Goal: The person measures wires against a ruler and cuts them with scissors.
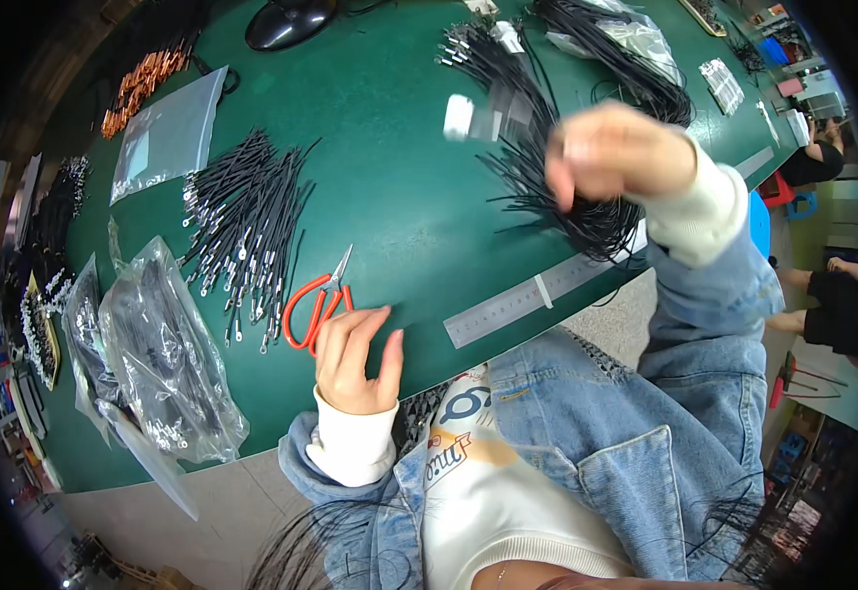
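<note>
My left hand point(355, 362) rests at the near edge of the green table, thumb and fingers apart with nothing between them. Right beside its fingers lies a pair of red-handled scissors point(318, 303), blades pointing away; the hand overlaps the handle ends, and I cannot tell whether it touches them. My right hand point(626, 152) is raised above a bundle of thin black wires point(601, 221) and smeared by motion, so its grip is unclear. A loose pile of short black wires with silver ring terminals point(242, 226) spreads to the left of the scissors.
A steel ruler point(498, 312) is fixed along the near edge. Clear plastic bags of wires point(169, 344) lie at left, with a flat bag point(169, 133) and copper-ended wires point(149, 84) beyond. Another wire bundle point(635, 64) fills the far right. Other people point(832, 305) sit at right.
</note>
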Tool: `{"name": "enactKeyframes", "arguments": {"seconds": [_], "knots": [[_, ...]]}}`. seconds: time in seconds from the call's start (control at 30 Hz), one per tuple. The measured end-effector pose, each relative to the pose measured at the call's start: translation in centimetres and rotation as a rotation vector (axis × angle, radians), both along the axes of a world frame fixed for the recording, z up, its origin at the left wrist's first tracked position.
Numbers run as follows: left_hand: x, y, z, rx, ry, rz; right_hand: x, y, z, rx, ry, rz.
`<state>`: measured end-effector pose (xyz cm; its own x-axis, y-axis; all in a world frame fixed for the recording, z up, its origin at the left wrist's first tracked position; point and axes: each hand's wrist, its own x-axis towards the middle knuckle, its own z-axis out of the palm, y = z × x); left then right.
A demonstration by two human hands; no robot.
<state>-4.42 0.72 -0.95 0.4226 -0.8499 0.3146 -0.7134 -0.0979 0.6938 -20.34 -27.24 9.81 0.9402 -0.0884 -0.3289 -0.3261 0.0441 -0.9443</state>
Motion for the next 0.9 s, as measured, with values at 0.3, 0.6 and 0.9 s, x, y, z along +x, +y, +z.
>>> {"name": "enactKeyframes", "arguments": {"seconds": [0.3,0.6,0.9], "knots": [[-2.2,-2.3,1.9,-0.015,0.355,-0.362,-0.9,8.2,-4.6,-0.542,0.113,0.505],[-2.8,-1.9,0.9,0.183,0.481,-0.163,-0.6,9.1,-7.7,-0.673,0.009,0.31],[-0.6,-3.1,1.1,0.217,0.87,0.04,-2.2,5.0,-2.9,-1.254,-0.376,-0.152]]}}
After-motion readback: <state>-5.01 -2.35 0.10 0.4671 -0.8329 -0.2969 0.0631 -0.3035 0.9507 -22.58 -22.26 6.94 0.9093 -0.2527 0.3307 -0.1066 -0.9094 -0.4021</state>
